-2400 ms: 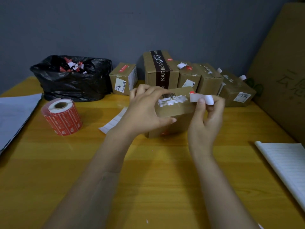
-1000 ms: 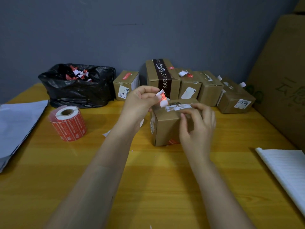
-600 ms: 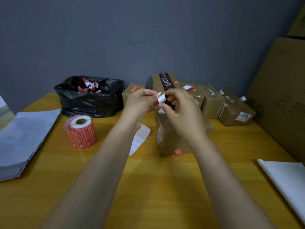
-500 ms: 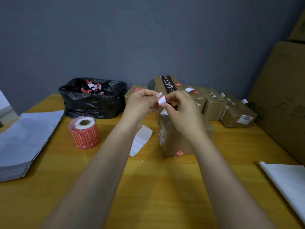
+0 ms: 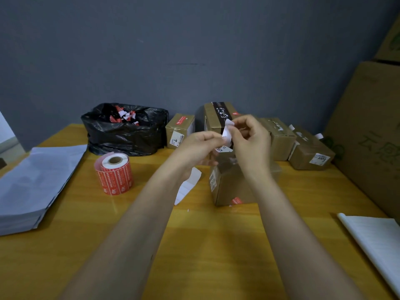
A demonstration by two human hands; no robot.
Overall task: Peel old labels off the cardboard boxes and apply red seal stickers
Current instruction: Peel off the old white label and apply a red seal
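A small cardboard box (image 5: 231, 185) stands on the wooden table (image 5: 207, 234), with a red sticker scrap at its bottom edge and a white label on its left side. Above it, my left hand (image 5: 199, 148) and my right hand (image 5: 251, 144) both pinch a peeled white label piece (image 5: 227, 132) between their fingertips. The box's top is mostly hidden behind my hands. A roll of red seal stickers (image 5: 114, 173) stands upright to the left.
A black rubbish bag (image 5: 125, 131) full of label scraps sits at the back left. Several more cardboard boxes (image 5: 281, 137) line the back. White backing strip (image 5: 188, 187) lies by the box. Grey sheets (image 5: 32, 185) lie left, white paper (image 5: 376, 241) right, a big carton (image 5: 372, 135) far right.
The label came off the box top. Both hands rose above the box and now work the peeled piece between their fingertips. The box stands free on the table.
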